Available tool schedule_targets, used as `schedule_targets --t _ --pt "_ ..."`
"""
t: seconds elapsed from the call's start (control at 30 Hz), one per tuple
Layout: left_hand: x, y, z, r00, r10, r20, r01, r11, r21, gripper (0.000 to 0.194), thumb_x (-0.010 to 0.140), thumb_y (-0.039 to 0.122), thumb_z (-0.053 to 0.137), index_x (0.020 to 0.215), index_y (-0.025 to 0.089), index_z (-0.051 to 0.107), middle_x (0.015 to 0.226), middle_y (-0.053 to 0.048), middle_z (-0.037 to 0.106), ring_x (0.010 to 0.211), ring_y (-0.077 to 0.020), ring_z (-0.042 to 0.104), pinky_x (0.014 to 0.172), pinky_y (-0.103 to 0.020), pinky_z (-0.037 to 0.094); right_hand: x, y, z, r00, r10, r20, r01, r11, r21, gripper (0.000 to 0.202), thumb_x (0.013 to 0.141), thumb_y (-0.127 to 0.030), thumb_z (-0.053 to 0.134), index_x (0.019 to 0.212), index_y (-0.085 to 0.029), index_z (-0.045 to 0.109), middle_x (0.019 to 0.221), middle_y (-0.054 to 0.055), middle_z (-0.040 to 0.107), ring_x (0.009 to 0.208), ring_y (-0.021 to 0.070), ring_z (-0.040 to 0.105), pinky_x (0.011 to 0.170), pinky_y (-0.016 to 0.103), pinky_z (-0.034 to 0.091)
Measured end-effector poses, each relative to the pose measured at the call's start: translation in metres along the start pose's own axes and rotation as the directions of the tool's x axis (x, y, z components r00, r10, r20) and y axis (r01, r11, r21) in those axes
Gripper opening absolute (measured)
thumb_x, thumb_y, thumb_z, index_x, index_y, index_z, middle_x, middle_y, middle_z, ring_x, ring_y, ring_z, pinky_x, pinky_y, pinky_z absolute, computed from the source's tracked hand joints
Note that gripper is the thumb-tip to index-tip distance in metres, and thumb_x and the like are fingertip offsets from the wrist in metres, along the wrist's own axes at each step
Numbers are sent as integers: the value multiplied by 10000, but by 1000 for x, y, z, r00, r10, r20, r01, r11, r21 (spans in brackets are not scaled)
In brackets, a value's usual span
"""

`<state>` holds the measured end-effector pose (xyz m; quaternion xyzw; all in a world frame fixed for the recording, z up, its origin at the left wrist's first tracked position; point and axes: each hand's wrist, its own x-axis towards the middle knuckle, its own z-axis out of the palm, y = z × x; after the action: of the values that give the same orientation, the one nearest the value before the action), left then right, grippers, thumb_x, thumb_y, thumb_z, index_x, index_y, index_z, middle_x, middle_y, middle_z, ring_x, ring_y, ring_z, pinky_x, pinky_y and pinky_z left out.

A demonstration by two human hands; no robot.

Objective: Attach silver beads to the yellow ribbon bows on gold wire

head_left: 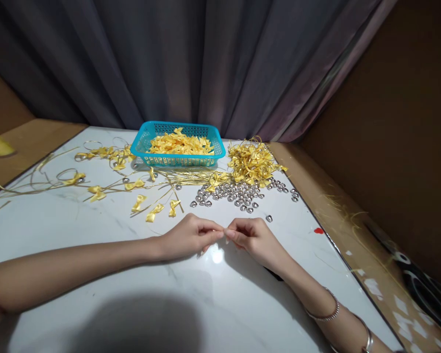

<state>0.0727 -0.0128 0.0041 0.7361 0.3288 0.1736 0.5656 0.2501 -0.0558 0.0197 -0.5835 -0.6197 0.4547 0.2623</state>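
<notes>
Yellow bows (155, 213): three loose on the white tabletop (106, 274), beyond the left hand; others farther left, some on gold strands (191, 177). Basket load and far-right heap (252, 162) overlap; count not possible.
Left hand (185, 238): thumb and forefinger pinched closed; fingertips meet those of the right hand. Item between them, if any: too small to tell.
Right hand (257, 240): pinched closed likewise, contents cannot be told; over the tabletop, near side of the metal pieces.
Basket: one, turquoise basket (183, 160), far centre, holding bows.
Metal pieces: silver metal pieces (242, 193), dozens, partly overlapping, exact count not possible; between right hand and heap. One sits apart, just beyond the right hand.
Bracelets: two silver bracelets (329, 316), right forearm.
Red piece: one red piece (318, 230), right side of tabletop.
Scraps: several white scraps (373, 288), brown surface, near right.
</notes>
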Motion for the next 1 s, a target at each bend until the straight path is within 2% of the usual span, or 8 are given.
schedule_targets --t 0.13,0.23,0.3,0.47,0.57,0.73,0.87,1.0 --pt "-1 -2 3 998 32 -47 -26 991 132 226 768 306 579 820 124 701 426 91 302 419 -58 244 414 -195 192 0 1 1 994 -104 15 105 986 -126 229 820 -262 478 626 -151 526 521 -35 431 511 94 363 492 215 256" --pt "0 -3 2 999 20 -46 -15 995 103 219 772 317 577 737 127 680 451 84 314 447 -59 244 426 -192 195 0 -1 -1 989 -142 33 146 973 -181 255 868 -279 447 660 -153 524 550 -35 437 520 90 361 502 213 263" --pt "1 -2 0 999 0 -47 2 999 36 231 790 317 560 705 126 659 486 71 368 464 -58 271 434 -188 212 0 -4 -4 990 -126 58 133 981 -144 261 891 -320 437 736 -150 561 574 -31 455 521 89 366 497 209 274" --pt "3 3 -3 998 -53 -30 48 988 -148 238 803 336 554 752 123 646 481 69 401 449 -62 320 429 -189 229 -1 -7 -11 966 -2 260 -9 999 39 322 837 -429 536 937 -132 610 478 -64 410 426 75 326 428 206 243" --pt "3 5 -4 999 -45 -5 43 982 -182 271 819 366 535 773 123 643 460 72 392 437 -65 327 438 -194 246 0 -6 -9 982 18 186 -34 996 83 285 806 -391 581 857 -118 642 442 -68 400 411 68 311 425 211 236" --pt "4 3 -4 999 -35 -10 33 980 -196 280 807 386 545 801 122 638 486 58 437 458 -77 375 471 -202 297 1 -3 -4 998 -24 53 20 997 76 217 792 -316 580 704 -125 637 465 -49 446 439 70 322 440 211 249" --pt "4 1 -3 998 -42 -50 33 984 -178 272 808 387 543 785 130 629 523 45 475 494 -90 430 505 -210 345 1 -4 -2 994 -110 -25 108 991 -82 222 800 -271 565 629 -137 609 532 -19 533 495 83 380 477 208 282" --pt "3 -1 -1 994 12 -113 -18 998 -53 231 824 334 530 784 136 641 606 14 546 570 -105 482 547 -212 373 0 -2 0 978 -202 -46 186 954 -236 208 819 -231 535 655 -142 626 539 -11 555 504 92 411 497 210 302"
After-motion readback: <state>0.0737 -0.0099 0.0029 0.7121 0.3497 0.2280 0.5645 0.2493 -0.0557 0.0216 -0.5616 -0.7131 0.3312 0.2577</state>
